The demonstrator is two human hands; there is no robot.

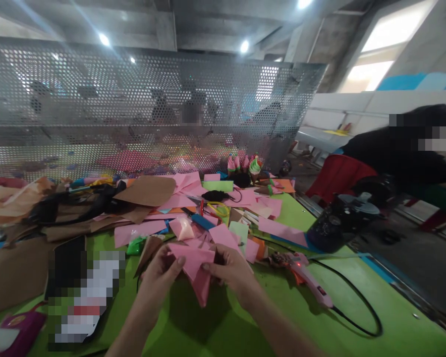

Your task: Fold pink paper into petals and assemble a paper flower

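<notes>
Between my two hands is a folded piece of pink paper (197, 263), its narrow point hanging down toward me. My left hand (162, 267) grips its left corner, with the thumb on top. At the right edge, my right hand (226, 267) pinches the same paper, thumb on the front face and fingers behind. Both hands are above the green tabletop (282, 312). To the right lies a pink hot glue gun (308, 280) with a red light lit and a black cord. Loose pink sheets (223, 238) and a small clear bag of pale bits (185, 228) lie just beyond my hands.
Brown paper (144, 191) and pink scraps cover the back of the table. Several small ice-cream-cone figures (255, 168) stand there. A dark lidded jug (342, 223) is at the right edge. A perforated metal panel (134, 109) rises behind. A person in black (401, 144) sits at right.
</notes>
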